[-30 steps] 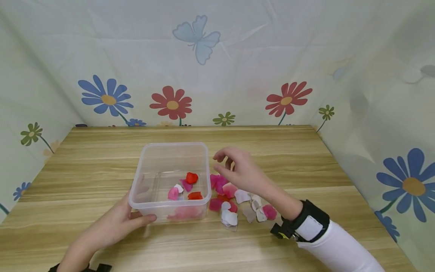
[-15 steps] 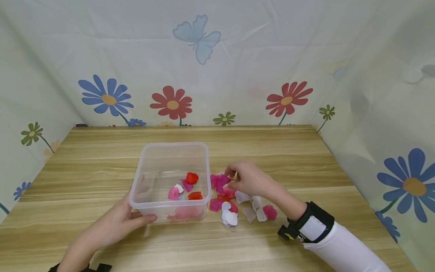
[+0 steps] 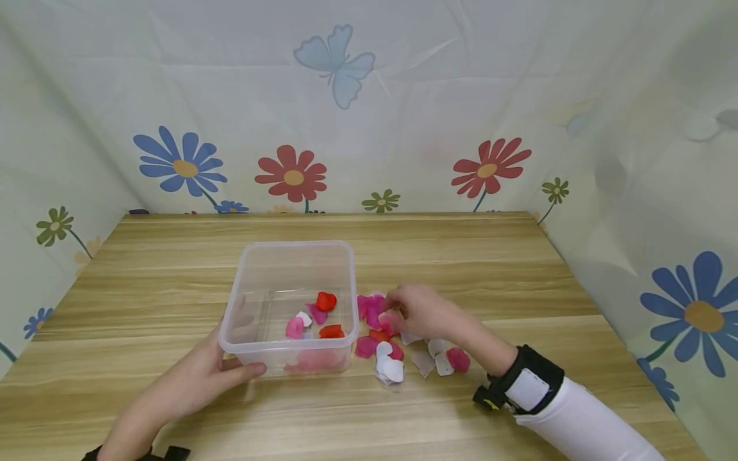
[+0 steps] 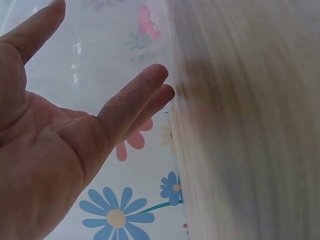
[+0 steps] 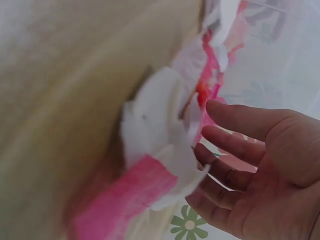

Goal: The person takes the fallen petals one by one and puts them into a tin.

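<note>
Straight left fingers (image 4: 131, 102) spread beside the clear box (image 4: 100, 45)

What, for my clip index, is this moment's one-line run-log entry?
left hand: against clear box | right hand: at loose petals, pinch unclear | box: some petals inside

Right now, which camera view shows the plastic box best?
The head view, showing the whole rim of the plastic box and the petals inside. The left wrist view shows a translucent wall behind the left hand; the right wrist view, apparently a hazy part past loose petals.
</note>
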`<state>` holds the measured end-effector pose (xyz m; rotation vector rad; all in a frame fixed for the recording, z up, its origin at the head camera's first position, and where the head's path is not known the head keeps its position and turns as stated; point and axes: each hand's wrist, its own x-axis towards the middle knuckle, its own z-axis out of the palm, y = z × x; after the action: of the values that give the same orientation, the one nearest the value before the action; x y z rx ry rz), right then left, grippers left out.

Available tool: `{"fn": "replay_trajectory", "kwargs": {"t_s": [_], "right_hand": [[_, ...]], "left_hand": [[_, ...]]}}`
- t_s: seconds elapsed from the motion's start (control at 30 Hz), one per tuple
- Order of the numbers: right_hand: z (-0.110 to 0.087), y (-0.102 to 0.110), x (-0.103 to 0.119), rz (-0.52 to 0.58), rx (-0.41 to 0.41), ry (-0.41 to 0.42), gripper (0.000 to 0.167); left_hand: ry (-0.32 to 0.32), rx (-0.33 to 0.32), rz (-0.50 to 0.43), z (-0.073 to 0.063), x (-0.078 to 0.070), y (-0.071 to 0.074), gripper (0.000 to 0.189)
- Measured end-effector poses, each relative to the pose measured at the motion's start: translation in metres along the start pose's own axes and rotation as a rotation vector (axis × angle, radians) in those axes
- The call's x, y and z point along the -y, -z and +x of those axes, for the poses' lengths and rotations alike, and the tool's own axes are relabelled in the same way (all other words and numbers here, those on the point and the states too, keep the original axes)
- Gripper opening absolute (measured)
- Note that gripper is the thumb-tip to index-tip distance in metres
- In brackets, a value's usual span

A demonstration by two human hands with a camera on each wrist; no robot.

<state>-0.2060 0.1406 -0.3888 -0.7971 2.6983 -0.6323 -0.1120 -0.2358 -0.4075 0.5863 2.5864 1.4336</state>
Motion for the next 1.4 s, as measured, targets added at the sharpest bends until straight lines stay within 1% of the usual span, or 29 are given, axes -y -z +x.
{"fn": "replay_trajectory", "kwargs": {"t_s": [0.2,0.43,0.63,1.0,1.27,1.4], "right_hand": [[-0.001,-0.006,-0.002,-0.02,0.026,-0.038,0.021],[0.001,-0.009,-0.003,-0.015,0.011,-0.025,0.013],[0.001,-0.009,-0.004,0.013,0.005,-0.019,0.012],[-0.003,0.0,-0.004,0.026,-0.042,0.032,0.009],[-0.005,0.008,-0.002,0.047,-0.067,0.016,0.007],[-0.007,0.012,-0.001,0.047,-0.093,0.035,0.006]], "left_hand": [[0.011,0.006,-0.007,0.0,-0.001,0.0,0.112],[0.004,0.007,-0.004,0.001,-0.001,0.0,0.113],[0.006,0.007,-0.004,0.001,-0.001,0.0,0.112],[0.009,0.01,-0.021,0.001,-0.001,0.0,0.111],[0.003,0.011,-0.033,0.002,0.001,0.0,0.111],[0.004,0.01,-0.03,0.002,0.001,0.0,0.111]]}}
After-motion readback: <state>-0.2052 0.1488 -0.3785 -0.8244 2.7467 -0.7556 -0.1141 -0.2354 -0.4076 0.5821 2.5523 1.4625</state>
